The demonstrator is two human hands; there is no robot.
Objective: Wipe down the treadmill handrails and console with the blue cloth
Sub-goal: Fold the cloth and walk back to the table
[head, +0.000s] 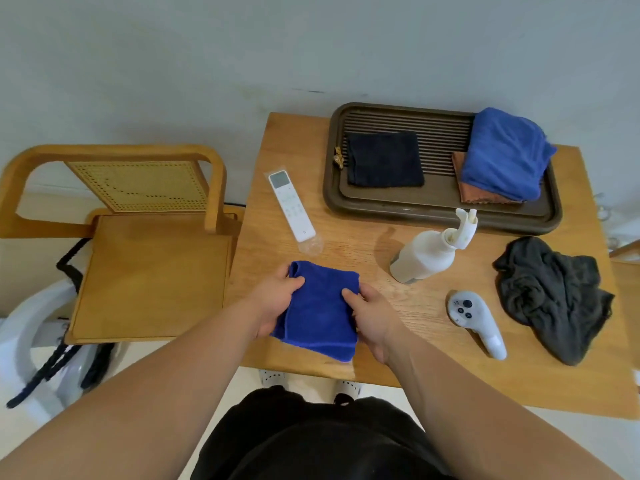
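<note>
A folded blue cloth (320, 311) lies near the front left corner of the wooden table (433, 368). My left hand (275, 299) grips its left edge, thumb on top. My right hand (369, 315) pinches its right edge, thumb on top as well. No treadmill handrail or console can be made out; only a white curved frame (20, 327) with black straps shows at the lower left.
A white spray bottle (427, 252) stands just right of the cloth. A white remote (292, 205), a white controller (476, 322) and a crumpled dark cloth (554, 297) lie on the table. A brown tray (440, 207) at the back holds folded cloths. A wooden chair (149, 271) stands at the left.
</note>
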